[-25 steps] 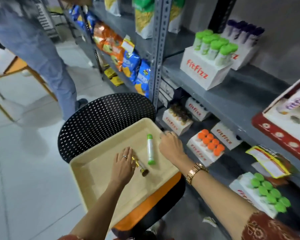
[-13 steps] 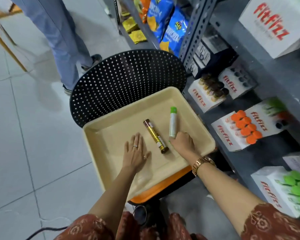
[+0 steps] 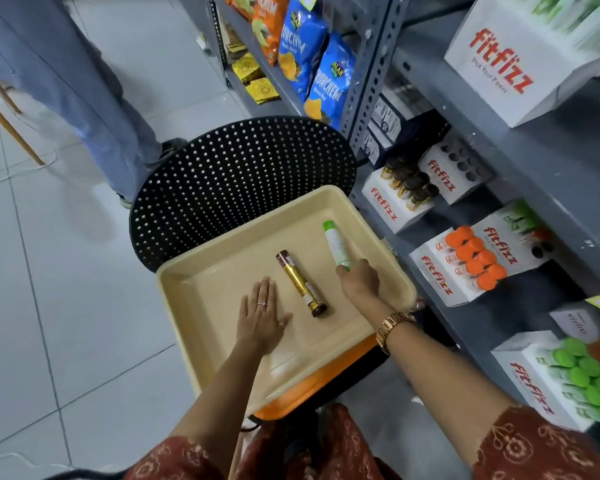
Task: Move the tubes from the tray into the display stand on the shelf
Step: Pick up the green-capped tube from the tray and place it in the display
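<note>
The grey shelf fills the view from 12 to 4 o'clock, white display stands along it. At centre a cream tray rests on a black chair. In the tray lie two tubes — a gold tube at centre and a white green-capped tube at its 2 o'clock. The left hand lies flat, fingers spread, just beside the gold tube at 8 o'clock. The right hand touches the green-capped tube's near end — whether it pinches it, I cannot tell.
</note>
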The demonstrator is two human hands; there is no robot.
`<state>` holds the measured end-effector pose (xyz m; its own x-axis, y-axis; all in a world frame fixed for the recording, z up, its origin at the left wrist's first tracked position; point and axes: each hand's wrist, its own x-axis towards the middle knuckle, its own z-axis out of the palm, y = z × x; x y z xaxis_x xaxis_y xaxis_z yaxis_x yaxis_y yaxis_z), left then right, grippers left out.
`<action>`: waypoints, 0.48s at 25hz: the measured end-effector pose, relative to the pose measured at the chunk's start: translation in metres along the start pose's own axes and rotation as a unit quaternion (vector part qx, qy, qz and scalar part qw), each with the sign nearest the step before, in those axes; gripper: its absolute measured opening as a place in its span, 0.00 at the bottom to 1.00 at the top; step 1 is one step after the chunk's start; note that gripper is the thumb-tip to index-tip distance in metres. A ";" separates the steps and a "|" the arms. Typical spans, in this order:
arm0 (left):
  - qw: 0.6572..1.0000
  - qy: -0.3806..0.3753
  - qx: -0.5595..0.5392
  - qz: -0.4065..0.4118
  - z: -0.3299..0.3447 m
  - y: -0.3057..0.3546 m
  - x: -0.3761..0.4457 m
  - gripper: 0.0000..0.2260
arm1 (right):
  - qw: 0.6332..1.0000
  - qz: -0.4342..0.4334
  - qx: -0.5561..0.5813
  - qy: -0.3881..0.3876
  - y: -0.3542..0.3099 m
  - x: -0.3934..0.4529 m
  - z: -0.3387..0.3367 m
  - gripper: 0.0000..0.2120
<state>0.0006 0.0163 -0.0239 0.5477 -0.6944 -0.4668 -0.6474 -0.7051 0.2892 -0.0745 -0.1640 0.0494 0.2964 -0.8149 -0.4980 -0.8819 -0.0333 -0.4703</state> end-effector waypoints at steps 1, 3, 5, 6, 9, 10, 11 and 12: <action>1.000 0.009 -0.009 -0.001 -0.004 0.003 -0.002 0.30 | 1.000 -0.008 0.016 0.019 -0.005 -0.001 -0.010 0.18; 0.999 0.034 -0.017 0.006 -0.018 0.014 -0.004 0.30 | 0.997 -0.044 0.027 0.060 -0.012 -0.005 -0.036 0.17; 0.997 0.067 -0.003 0.035 -0.035 0.027 -0.003 0.29 | 0.992 -0.088 0.018 0.091 -0.016 -0.013 -0.063 0.15; 0.995 0.084 0.004 0.053 -0.044 0.034 -0.002 0.28 | 0.989 -0.110 0.019 0.102 -0.018 -0.019 -0.077 0.14; 0.984 0.136 0.027 0.108 -0.074 0.067 0.005 0.25 | 0.974 -0.174 0.028 0.139 -0.024 -0.037 -0.129 0.12; 0.979 0.153 0.038 0.128 -0.084 0.080 0.007 0.25 | 0.967 -0.199 0.021 0.159 -0.028 -0.044 -0.150 0.12; 0.974 0.165 0.049 0.148 -0.093 0.093 0.009 0.25 | 0.958 -0.225 0.010 0.177 -0.031 -0.051 -0.170 0.12; 0.968 0.175 0.053 0.170 -0.103 0.108 0.011 0.26 | 0.948 -0.249 0.000 0.198 -0.033 -0.060 -0.192 0.11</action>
<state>-0.0090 -0.0822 0.0880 0.4279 -0.9028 -0.0418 -0.8621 -0.4216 0.2812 -0.1336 -0.2253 0.2349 0.5150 -0.8514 0.0991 -0.6689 -0.4715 -0.5746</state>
